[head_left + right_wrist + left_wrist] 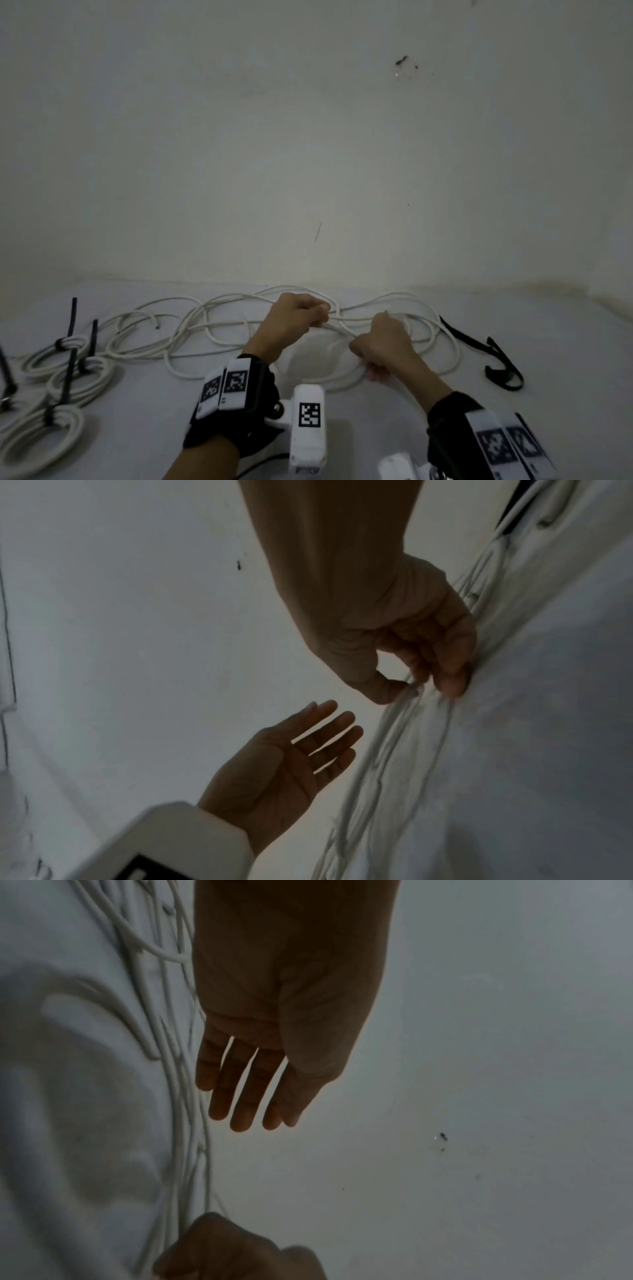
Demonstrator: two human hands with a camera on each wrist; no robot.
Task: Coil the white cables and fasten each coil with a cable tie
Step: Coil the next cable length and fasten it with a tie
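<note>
Cable (pixel 394 320) sprawls loose on tabletop (pixel 342 428), twelve o'clock of wrists. Right hand (pixel 380 342) pinches strands; left hand (pixel 291 761) fingers straight, empty. Judged light, limp, springy: take hold where strands bunch.

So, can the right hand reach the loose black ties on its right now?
Probably yes: the black ties lie off to the side of the right hand, with only white cable loops between. It pinches a strand, though, and must release it first.

A pale wall (pixel 308 137) fills the view, a dark scuff (pixel 401 61) at one o'clock, above a white tabletop (pixel 394 411).
</note>
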